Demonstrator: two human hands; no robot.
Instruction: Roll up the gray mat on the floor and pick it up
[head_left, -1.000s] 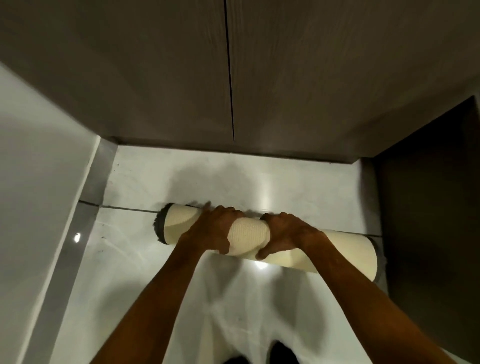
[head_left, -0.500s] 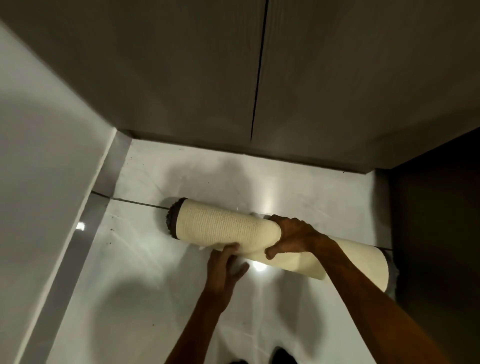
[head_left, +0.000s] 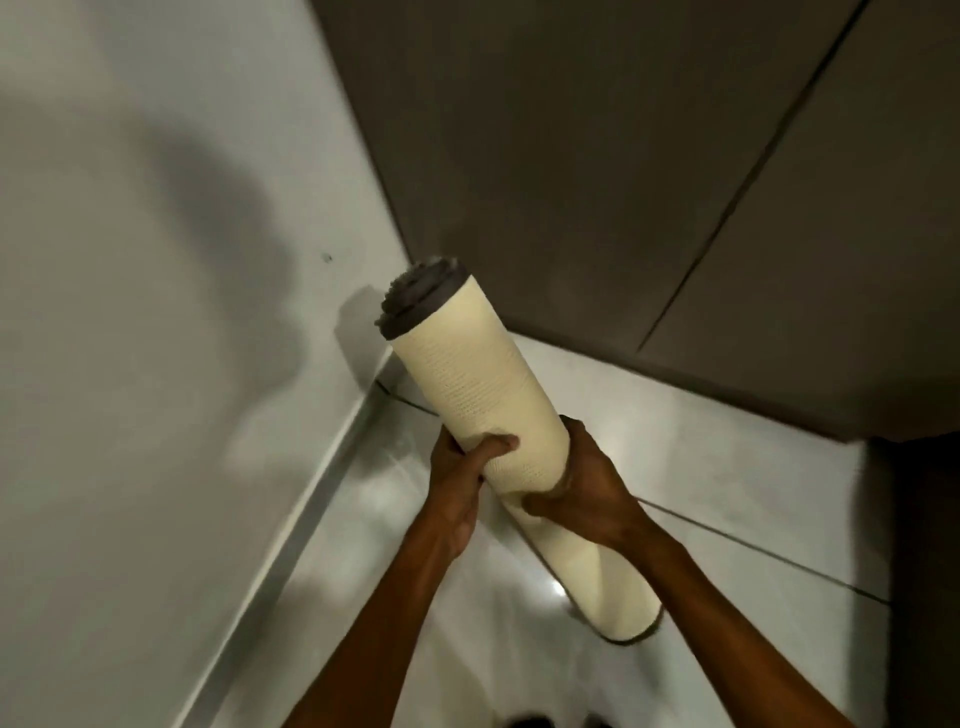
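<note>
At mid-frame, both hands are wrapped around the mat (head_left: 478, 395), now a tight roll held off the floor (head_left: 701, 467) and tilted, its upper end toward 11 o'clock and its lower end toward 5 o'clock. Left hand (head_left: 457, 483) clasps the roll from the 9 o'clock side, thumb pressed across the cream backing and fingers curled behind it, out of sight. Right hand (head_left: 587, 488) clamps it from the 3 o'clock side, just beside the left, thumb tucked under the roll at its near face. Cream woven backing faces outward along the whole length; gray pile shows only as a spiral at the upper end. No brand, label or writing can be read on the roll or anywhere around it. Beyond the roll, a pale wall (head_left: 156, 312) fills the 9 o'clock side, and dark panels (head_left: 571, 156) with a thin seam span 12 to 3 o'clock above the glossy tiles.
</note>
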